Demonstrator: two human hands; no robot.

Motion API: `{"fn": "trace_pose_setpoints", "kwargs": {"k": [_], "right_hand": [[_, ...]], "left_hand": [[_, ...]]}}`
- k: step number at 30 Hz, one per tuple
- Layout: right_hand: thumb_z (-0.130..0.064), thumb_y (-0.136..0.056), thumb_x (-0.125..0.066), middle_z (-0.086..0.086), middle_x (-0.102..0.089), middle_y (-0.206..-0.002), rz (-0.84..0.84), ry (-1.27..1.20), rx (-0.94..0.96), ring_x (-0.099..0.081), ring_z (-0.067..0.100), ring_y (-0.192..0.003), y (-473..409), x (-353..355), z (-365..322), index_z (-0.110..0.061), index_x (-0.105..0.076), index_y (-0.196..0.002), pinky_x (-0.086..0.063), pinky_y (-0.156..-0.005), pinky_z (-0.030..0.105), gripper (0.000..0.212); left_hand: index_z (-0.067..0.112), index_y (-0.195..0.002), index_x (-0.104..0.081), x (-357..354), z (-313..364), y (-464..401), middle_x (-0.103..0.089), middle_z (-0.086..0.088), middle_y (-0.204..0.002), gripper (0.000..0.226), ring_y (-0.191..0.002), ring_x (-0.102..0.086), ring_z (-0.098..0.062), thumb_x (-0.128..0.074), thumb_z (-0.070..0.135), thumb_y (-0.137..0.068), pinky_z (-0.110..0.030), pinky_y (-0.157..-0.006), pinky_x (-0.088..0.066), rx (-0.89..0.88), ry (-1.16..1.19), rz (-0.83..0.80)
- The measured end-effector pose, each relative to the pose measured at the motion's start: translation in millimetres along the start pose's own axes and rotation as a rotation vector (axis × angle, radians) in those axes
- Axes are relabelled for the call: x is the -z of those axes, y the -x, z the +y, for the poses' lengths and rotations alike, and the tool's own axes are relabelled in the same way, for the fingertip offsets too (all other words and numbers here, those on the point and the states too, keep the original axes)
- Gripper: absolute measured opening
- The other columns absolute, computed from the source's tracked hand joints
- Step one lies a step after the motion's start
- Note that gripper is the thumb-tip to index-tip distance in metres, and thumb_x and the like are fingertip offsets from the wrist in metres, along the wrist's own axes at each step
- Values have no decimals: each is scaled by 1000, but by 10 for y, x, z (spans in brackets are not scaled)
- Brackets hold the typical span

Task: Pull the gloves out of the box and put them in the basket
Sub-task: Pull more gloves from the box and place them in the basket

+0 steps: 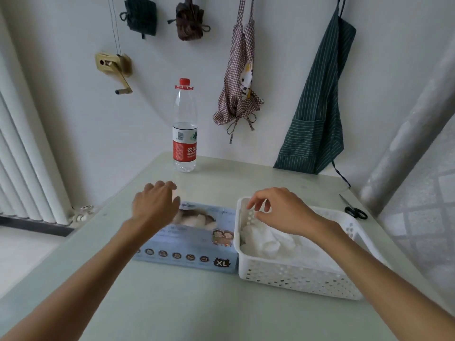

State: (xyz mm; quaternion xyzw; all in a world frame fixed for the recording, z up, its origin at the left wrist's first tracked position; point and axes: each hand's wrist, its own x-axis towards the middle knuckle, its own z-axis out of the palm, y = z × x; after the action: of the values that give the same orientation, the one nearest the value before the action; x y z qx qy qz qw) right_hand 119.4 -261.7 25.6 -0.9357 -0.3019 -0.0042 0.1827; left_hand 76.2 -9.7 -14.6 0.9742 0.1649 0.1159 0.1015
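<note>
A: How are the two hands seen above the worktop [172, 303]?

B: The left hand [155, 205] is held over the far left end of the glove box [192, 242], its fingers loosely spread and nothing gripped; whether the box is touched by it cannot be told, as the hand is blurred. The right hand [278, 212] is held over the far left corner of the white basket [295, 279], fingers relaxed and slightly bent, thumb and forefinger apart, nothing held.

A: And where are the gloves found?

B: A heap of pale gloves [266, 242] is seen lying inside the perforated basket, under the right wrist. More glove material [197, 219] is shown bunched in the oval opening on top of the box. The blue box, marked XL, is laid flat just beside the basket, its right end touching the basket's left wall.

A: What else is pictured?

B: A water bottle [184, 129] with a red cap is stood upright at the far edge of the worktop. Black-handled scissors [354, 210] are laid near the right edge, beyond the basket. A checked apron [240, 77] and a green striped apron [320, 107] are hung on the wall behind
</note>
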Motion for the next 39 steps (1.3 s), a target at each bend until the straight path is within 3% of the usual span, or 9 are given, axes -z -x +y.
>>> {"fn": "trace_pose_setpoints", "kwargs": {"k": [2,5,9,12,18,23,32,35,39], "right_hand": [[-18,-89,-58,-11,-63,-95,-30,-4,32,-59,11,-88,-150,-146,-200,-28,-68,-102,-44,-71,25,19],[-23,-92,-56,-6,-66,-104,-120,32,44,-59,13,-91,-374,-407,-423,-24,-69,-106,-43,-73,27,19],[-37,-89,-60,2,-71,-91,-68,165,-12,-64,20,-84,-537,-669,-572,-14,-74,-91,-48,-69,30,27],[-51,-83,-64,4,-67,-84,1,257,-88,-62,24,-85,-613,-840,-670,-11,-70,-87,-44,-70,30,41],[-25,-89,-64,-2,-72,-97,-37,35,-21,-61,8,-66,-650,-793,-759,-14,-73,-98,-48,-63,22,18],[-25,-86,-69,-5,-73,-94,-46,-99,50,-63,3,-76,-546,-461,-662,-18,-75,-97,-54,-81,27,15],[-15,-85,-70,-4,-71,-88,41,-310,48,-65,4,-79,-486,-449,-664,-12,-74,-97,-52,-79,19,13],[-11,-84,-70,0,-72,-82,201,-420,23,-66,5,-69,-537,-434,-659,-10,-74,-94,-53,-71,14,11],[-8,-82,-72,1,-73,-78,61,-440,112,-67,7,-64,-553,-449,-819,-8,-74,-94,-54,-69,17,12]], "left_hand": [[16,-145,-29,-61,-356,1,-36,-9,-148,56,-131,-38,-31,-42,41,-97,-44,-101,-37,138,-36,-129],[16,-140,-36,-219,-569,56,-48,-13,-138,52,-118,-51,-32,-35,47,-98,-36,-90,-41,247,133,-254],[18,-131,-40,-272,-548,163,-60,-11,-119,48,-87,-54,-26,-31,50,-98,-31,-75,-39,274,208,-197],[16,-127,-41,-265,-524,204,-61,-10,-115,45,-84,-53,-26,-28,48,-99,-32,-72,-38,274,163,-165],[19,-147,-23,-173,-656,233,-38,-7,-143,80,-126,-41,-26,-41,67,-86,-39,-95,-41,63,56,-139],[22,-141,-38,-104,-698,233,-46,0,-135,87,-114,-52,-19,-57,72,-72,-29,-81,-42,-2,108,-252],[22,-139,-40,-121,-666,250,-45,2,-132,86,-109,-52,-18,-59,71,-72,-28,-75,-45,-4,93,-228],[21,-139,-41,-122,-658,248,-44,1,-132,86,-110,-50,-19,-57,73,-72,-29,-76,-45,-16,47,-234],[21,-139,-40,-133,-658,252,-42,0,-135,86,-113,-48,-19,-55,73,-73,-28,-75,-42,-27,28,-227]]}}
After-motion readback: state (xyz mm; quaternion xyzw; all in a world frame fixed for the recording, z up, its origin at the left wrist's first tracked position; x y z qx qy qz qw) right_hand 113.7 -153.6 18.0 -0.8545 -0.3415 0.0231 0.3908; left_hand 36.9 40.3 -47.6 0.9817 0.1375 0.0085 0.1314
